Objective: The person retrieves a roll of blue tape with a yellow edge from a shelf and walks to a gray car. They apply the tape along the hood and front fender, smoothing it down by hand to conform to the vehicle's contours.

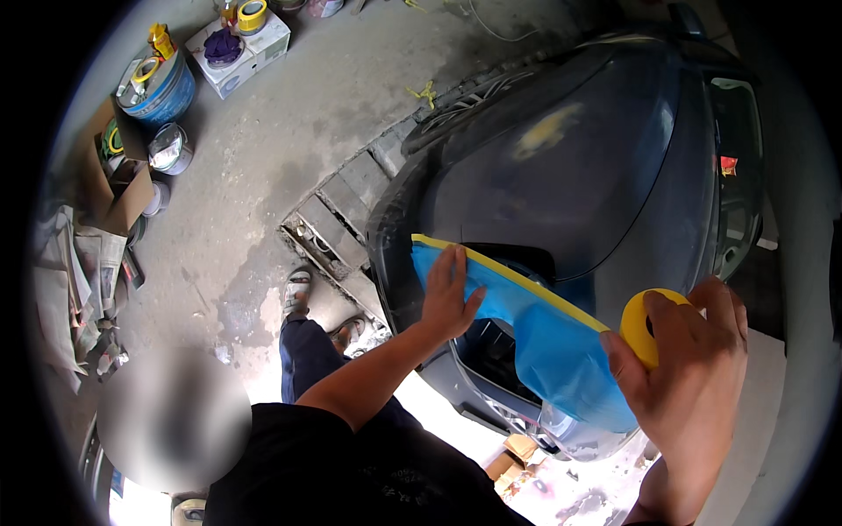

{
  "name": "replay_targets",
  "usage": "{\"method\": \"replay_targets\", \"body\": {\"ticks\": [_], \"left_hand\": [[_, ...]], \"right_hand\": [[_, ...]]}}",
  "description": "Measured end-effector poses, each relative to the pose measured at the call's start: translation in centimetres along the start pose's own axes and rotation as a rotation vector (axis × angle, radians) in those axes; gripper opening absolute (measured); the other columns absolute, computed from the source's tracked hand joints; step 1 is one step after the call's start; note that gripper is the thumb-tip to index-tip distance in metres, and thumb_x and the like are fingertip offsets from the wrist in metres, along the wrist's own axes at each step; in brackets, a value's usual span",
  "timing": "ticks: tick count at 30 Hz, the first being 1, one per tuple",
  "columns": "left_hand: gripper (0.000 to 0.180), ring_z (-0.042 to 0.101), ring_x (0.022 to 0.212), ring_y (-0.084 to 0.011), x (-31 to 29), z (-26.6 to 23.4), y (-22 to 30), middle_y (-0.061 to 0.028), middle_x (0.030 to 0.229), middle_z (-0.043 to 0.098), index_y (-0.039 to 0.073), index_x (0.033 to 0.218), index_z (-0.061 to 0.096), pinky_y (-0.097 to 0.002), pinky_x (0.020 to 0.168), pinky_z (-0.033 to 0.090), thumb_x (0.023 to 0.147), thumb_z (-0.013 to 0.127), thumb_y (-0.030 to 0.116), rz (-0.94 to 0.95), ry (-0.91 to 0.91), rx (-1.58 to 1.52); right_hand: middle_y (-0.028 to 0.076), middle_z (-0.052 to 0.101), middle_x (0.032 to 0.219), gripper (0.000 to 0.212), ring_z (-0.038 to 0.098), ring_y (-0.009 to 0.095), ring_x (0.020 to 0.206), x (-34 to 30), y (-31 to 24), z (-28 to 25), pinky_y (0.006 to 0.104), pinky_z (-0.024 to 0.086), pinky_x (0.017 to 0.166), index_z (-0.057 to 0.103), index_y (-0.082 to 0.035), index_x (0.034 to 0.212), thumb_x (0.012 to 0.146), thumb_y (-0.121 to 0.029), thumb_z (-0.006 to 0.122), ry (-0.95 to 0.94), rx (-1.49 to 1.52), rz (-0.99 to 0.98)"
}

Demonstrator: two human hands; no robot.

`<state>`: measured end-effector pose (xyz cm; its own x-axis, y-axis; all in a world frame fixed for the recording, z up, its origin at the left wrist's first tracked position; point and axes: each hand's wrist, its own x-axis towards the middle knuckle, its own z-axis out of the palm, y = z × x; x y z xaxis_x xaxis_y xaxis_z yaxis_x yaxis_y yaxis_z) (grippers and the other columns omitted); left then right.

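Note:
A sheet of thin blue masking film [561, 351] with a yellow tape edge [517, 279] stretches across the corner of a dark car [535, 188], over part of a dark opening and a lamp. My left hand [452, 294] lies on the film near the tape's left end, fingers outstretched and thumb apart. At the strip's right end, my right hand [693, 359] is closed around a yellow tape roll [643, 326]. Its thumb is close to the end of the strip. Below the taped edge the film hangs loose and wrinkled.
A slatted floor channel [338, 210] runs beside the car. Along the left wall stand a blue tub [162, 96], a white box [241, 57], a paint can [171, 149], a cardboard box [114, 171] and newspapers [79, 280]. A blurred round patch covers the lower left.

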<state>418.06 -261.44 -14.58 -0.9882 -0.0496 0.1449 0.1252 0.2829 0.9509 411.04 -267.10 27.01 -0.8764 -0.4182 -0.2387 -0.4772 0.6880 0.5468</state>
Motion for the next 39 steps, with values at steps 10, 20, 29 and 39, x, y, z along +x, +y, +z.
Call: {"method": "replay_targets", "body": {"ticks": [10, 20, 29, 39], "left_hand": [[0.077, 0.03, 0.146, -0.045, 0.1, 0.0, 0.6, -0.0268, 0.157, 0.028, -0.006, 0.156, 0.025, -0.0547, 0.116, 0.028, 0.102, 0.052, 0.042, 0.023, 0.017, 0.011], [0.076, 0.029, 0.146, -0.0436, 0.5, 0.3, 1.2, -0.0266, 0.156, 0.029, -0.006, 0.154, 0.028, -0.0549, 0.114, 0.026, 0.103, 0.051, 0.044, -0.001, 0.055, 0.058], [0.077, 0.029, 0.144, -0.041, 0.9, -0.5, 2.0, -0.025, 0.152, 0.032, -0.006, 0.153, 0.031, -0.0546, 0.115, 0.022, 0.101, 0.053, 0.046, -0.033, 0.01, 0.131], [0.075, 0.037, 0.134, -0.0428, 1.6, -2.3, 1.2, -0.0232, 0.147, 0.037, -0.005, 0.151, 0.036, -0.055, 0.113, 0.026, 0.092, 0.067, 0.028, 0.116, -0.013, 0.068]], "right_hand": [[0.012, 0.06, 0.068, 0.036, 0.057, 0.029, 0.076, 1.3, 1.1, 0.7, 0.0446, 0.047, 0.077, 0.065, -0.003, 0.081, 0.079, -0.035, 0.081, 0.056, -0.047, 0.062], [0.015, 0.057, 0.068, 0.041, 0.056, 0.031, 0.073, 2.0, 2.3, 1.4, 0.045, 0.047, 0.075, 0.067, -0.002, 0.079, 0.083, -0.041, 0.079, 0.055, -0.029, 0.114], [0.016, 0.062, 0.07, 0.039, 0.059, 0.03, 0.071, 2.4, 3.8, 2.4, 0.0446, 0.051, 0.071, 0.071, -0.001, 0.083, 0.085, -0.04, 0.079, 0.035, 0.006, 0.206], [0.017, 0.066, 0.071, 0.035, 0.058, 0.027, 0.068, 2.8, 4.8, 2.9, 0.0428, 0.049, 0.062, 0.072, 0.0, 0.083, 0.086, -0.033, 0.08, 0.004, 0.055, 0.283]]}}
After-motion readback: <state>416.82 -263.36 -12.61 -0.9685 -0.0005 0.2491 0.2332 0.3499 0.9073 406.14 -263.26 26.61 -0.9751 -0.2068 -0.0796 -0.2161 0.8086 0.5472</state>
